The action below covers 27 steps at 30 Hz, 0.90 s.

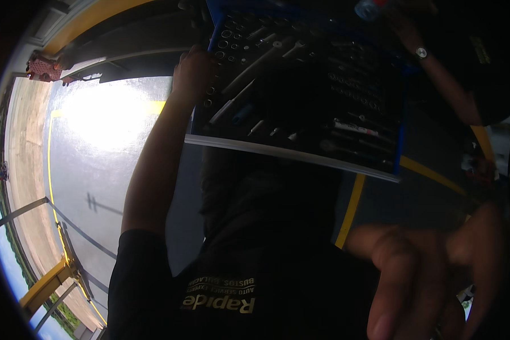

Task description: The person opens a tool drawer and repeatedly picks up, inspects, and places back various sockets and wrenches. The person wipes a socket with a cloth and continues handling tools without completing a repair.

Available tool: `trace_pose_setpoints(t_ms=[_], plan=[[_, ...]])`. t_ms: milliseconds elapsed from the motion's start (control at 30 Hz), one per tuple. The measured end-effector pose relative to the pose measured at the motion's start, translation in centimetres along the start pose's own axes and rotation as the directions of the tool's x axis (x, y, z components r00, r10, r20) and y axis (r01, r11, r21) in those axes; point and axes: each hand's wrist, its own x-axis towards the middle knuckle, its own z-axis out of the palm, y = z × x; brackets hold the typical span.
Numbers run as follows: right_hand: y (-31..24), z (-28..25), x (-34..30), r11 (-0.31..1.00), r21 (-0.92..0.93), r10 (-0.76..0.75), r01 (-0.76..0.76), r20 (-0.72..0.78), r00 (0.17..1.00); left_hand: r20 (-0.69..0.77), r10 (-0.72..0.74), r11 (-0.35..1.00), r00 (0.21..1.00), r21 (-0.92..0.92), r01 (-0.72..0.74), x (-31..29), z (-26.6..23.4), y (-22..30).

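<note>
Lengthwise left to right, tool drawer (255,147), left hand (194,72) at its edge.

White glare washes out the floor (96,170) at left, while the tool drawer (289,157) lies in deep shadow.

Tool drawer (294,157) is blue-sided with a silvery front edge — shirt's (306,272) black with gold lettering, and the grey floor (110,184) has yellow stripes (351,209) — pretty bold ones.

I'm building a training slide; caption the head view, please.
Left hand at the left edge of a tool drawer, right hand close to the camera; a co-worker's hand at upper right.
</note>
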Motion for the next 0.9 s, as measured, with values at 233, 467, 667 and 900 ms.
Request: trace_pose_setpoints(t_ms=[233,467,667,900], plan=[[-1.0,1.0,-0.4,0.999,-0.004,-0.051,0.051,-0.012,0.999,0.084,-0.043,0.992,0.996,0.124,0.032,1.0,-1.2,0.4],[-1.8,1.5,-0.2,0.997,-0.017,-0.07,0.07,-0.013,0.997,0.022,-0.119,0.988,0.993,0.097,0.116,1.6,-1.4,2.1],[-0.9,1.6,0.3,0.998,-0.023,-0.058,0.058,-0.012,0.998,0.058,-0.119,0.943,0.991,0.318,0.094,2.5,-0.7,3.2],[0.0,1.2,0.8,0.998,-0.025,-0.057,0.056,-0.02,0.998,0.004,0.052,0.931,0.999,0.363,-0.05,3.0,-0.4,2.3]])
